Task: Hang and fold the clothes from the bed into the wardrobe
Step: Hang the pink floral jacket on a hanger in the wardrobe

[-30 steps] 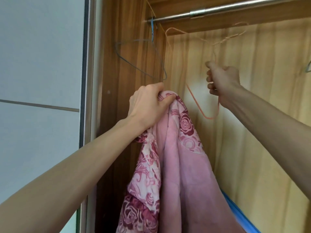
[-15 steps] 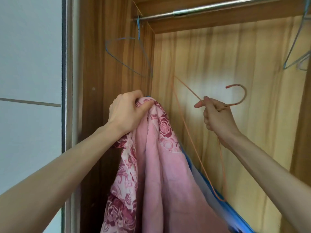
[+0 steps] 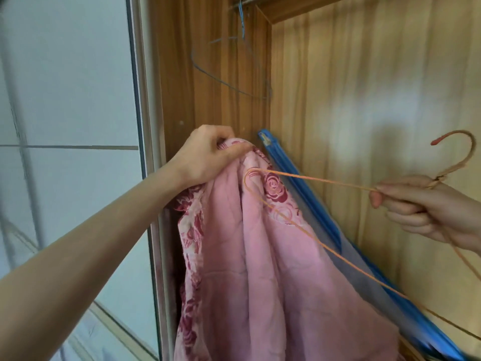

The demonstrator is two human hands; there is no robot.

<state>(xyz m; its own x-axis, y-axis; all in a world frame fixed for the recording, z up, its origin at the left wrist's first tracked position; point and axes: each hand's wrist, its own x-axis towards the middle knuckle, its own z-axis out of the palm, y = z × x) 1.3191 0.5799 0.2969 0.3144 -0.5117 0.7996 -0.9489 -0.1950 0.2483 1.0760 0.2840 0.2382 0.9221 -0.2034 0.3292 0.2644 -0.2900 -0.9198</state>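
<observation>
- The left hand (image 3: 208, 155) grips the pink garment (image 3: 260, 256) at its top.
- The right hand (image 3: 426, 207) has its fingers clamped on the orange hanger (image 3: 312, 179); best slide its tip inside the neckline.

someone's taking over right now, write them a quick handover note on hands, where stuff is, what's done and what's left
Left hand grips the top of the pink floral garment, holding it up at the wardrobe's left side.
Right hand grips the orange wire hanger by its neck, off the rail; one shoulder tip lies against the garment's top.
A blue wire hanger hangs at the rail's left end.
Done: garment and hanger brought together.
Left: thread hanger into garment, hook it on the rail.
</observation>
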